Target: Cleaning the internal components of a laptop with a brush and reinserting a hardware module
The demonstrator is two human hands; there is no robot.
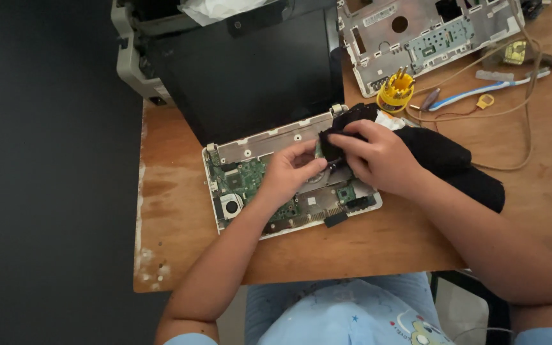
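Note:
An opened white laptop base (244,148) lies on the wooden table (180,185), its green circuit board (241,176) and small round fan (231,206) bare. My right hand (378,156) grips a black cloth (445,160) and presses a fold of it onto the board's middle. My left hand (289,172) rests on the board beside it, fingertips touching the edge of the cloth. The laptop's dark screen (257,76) stands tilted back behind the base.
A yellow screwdriver-bit holder (395,91) stands behind my right hand. Farther back lie a second white laptop shell (416,35), a blue-and-white tool (480,92) and tan cables (512,108). A grey device (129,57) sits at the table's back left corner.

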